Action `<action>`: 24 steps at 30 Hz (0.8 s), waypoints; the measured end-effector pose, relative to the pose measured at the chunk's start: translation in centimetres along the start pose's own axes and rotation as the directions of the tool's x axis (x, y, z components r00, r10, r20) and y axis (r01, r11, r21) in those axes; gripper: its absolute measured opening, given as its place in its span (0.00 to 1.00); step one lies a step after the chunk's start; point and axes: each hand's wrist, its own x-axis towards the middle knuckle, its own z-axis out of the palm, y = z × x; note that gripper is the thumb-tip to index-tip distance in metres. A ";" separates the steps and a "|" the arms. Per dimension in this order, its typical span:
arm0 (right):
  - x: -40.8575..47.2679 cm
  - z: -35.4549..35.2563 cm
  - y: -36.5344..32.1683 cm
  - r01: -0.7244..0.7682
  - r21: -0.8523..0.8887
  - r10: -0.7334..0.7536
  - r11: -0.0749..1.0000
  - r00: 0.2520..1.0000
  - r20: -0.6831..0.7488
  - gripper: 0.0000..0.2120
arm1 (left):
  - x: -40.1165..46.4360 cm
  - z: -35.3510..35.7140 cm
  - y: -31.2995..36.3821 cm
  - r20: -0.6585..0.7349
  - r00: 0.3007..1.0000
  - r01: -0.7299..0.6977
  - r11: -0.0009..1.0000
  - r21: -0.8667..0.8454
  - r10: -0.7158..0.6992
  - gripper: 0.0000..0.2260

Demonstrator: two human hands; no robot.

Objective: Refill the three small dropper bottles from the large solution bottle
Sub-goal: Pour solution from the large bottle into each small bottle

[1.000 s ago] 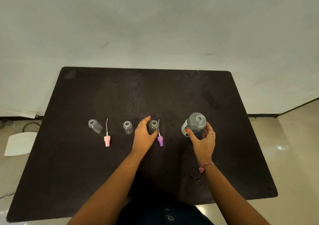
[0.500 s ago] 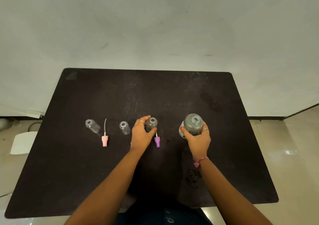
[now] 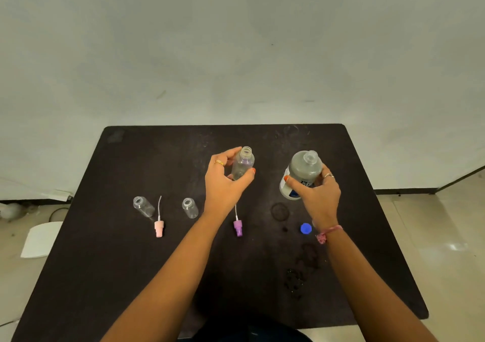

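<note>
While our left hand (image 3: 225, 184) holds one small bottle (image 3: 242, 162) up near the middle of the frame, our right hand (image 3: 319, 197) holds the big bottle (image 3: 301, 175) up just to the right of it. The left fingers (image 3: 228, 155) and thumb curl round the small bottle and pinch it. Its top is open. The right fingers (image 3: 325, 177) and thumb wrap round the big bottle, and its top is open too. The two bottles are near each other but apart.

Lower left on the dark bench (image 3: 105, 263) we see two more small bottles, the left one (image 3: 143, 206) and the middle one (image 3: 190, 207), both open. A pink dropper top (image 3: 159, 227) lies between them. A purple dropper top (image 3: 238, 227) lies just below our left wrist. A blue cap (image 3: 306, 228) sits by our right wrist, beside a pink wrist band (image 3: 326, 234).
</note>
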 end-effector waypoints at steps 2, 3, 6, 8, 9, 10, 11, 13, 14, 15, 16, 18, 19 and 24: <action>0.9 -0.6 -1.5 0.039 0.012 -0.039 0.999 0.999 0.013 0.33 | 0.3 0.1 1.5 -0.009 1.000 -0.027 1.000 0.006 0.027 0.21; 1.3 -0.8 -2.2 0.056 0.013 -0.057 0.998 0.998 0.020 0.33 | 0.5 0.1 2.2 -0.011 0.999 -0.033 0.999 0.006 0.033 0.21; 2.3 -1.6 -5.0 0.118 0.013 -0.118 0.993 0.993 0.030 0.33 | 0.8 0.0 4.4 -0.013 0.998 -0.064 0.998 -0.020 0.064 0.21; 2.8 -2.1 -6.8 0.158 0.017 -0.158 0.987 0.986 0.047 0.32 | 1.0 -0.1 5.8 -0.007 0.996 -0.095 0.995 -0.030 0.094 0.21; 3.0 -2.3 -7.7 0.180 0.019 -0.181 0.984 0.982 0.052 0.31 | 1.2 0.0 6.5 -0.006 0.994 -0.107 0.993 -0.041 0.107 0.21; 3.2 -2.6 -8.6 0.206 0.025 -0.207 0.978 0.977 0.058 0.30 | 1.3 0.0 7.2 -0.006 0.993 -0.117 0.992 -0.054 0.116 0.21; 3.3 -2.8 -9.4 0.233 0.029 -0.234 0.972 0.970 0.062 0.29 | 1.4 0.0 7.8 -0.005 0.993 -0.122 0.990 -0.064 0.122 0.22; 3.5 -3.2 -11.0 0.275 0.026 -0.277 0.961 0.958 0.070 0.28 | 1.6 0.1 8.9 0.000 0.992 -0.128 0.989 -0.071 0.128 0.22; 3.5 -3.3 -11.8 0.293 0.017 -0.293 0.956 0.953 0.074 0.28 | 1.7 0.1 9.4 0.001 0.991 -0.131 0.989 -0.075 0.132 0.22; 3.5 -3.4 -12.5 0.312 0.003 -0.311 0.950 0.947 0.078 0.28 | 1.8 0.2 9.9 0.001 0.991 -0.136 0.987 -0.080 0.137 0.22; 3.6 -3.5 -13.1 0.333 -0.012 -0.331 0.943 0.940 0.084 0.28 | 1.8 0.2 10.3 -0.001 0.990 -0.142 0.987 -0.081 0.142 0.22; 3.7 -3.7 -14.3 0.360 -0.033 -0.355 0.932 0.930 0.096 0.29 | 1.9 0.3 11.2 -0.008 0.988 -0.151 0.986 -0.074 0.151 0.23; 3.8 -3.8 -14.8 0.370 -0.042 -0.364 0.928 0.926 0.099 0.29 | 2.0 0.3 11.7 -0.014 0.988 -0.155 0.985 -0.072 0.155 0.23; 4.0 -4.5 -17.4 0.445 -0.104 -0.431 0.890 0.893 0.132 0.30 | 2.1 0.2 13.9 -0.033 0.985 -0.173 0.981 -0.086 0.171 0.23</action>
